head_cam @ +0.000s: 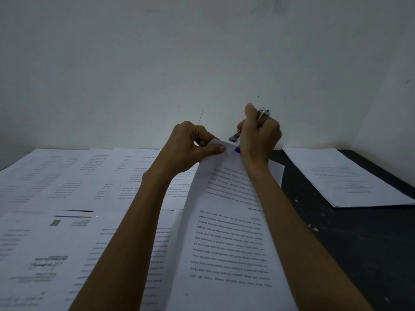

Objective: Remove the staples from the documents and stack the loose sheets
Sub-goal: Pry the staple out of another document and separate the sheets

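Note:
A stapled document [226, 221] of printed pages lies lengthwise in front of me, its far corner lifted off the table. My left hand [193, 147] pinches that raised corner between thumb and fingers. My right hand [260, 135] grips a blue and silver stapler [238, 140] in a fist, its blue end touching the same corner. The staple itself is hidden by my fingers. A separate stack of sheets [345, 176] lies at the right on the dark table [359, 243].
Several printed sheets [74, 176] cover the left and middle of the table, overlapping in rows. A signed page [42, 263] lies at the near left. A pale wall [202, 63] rises right behind the table. The light is dim.

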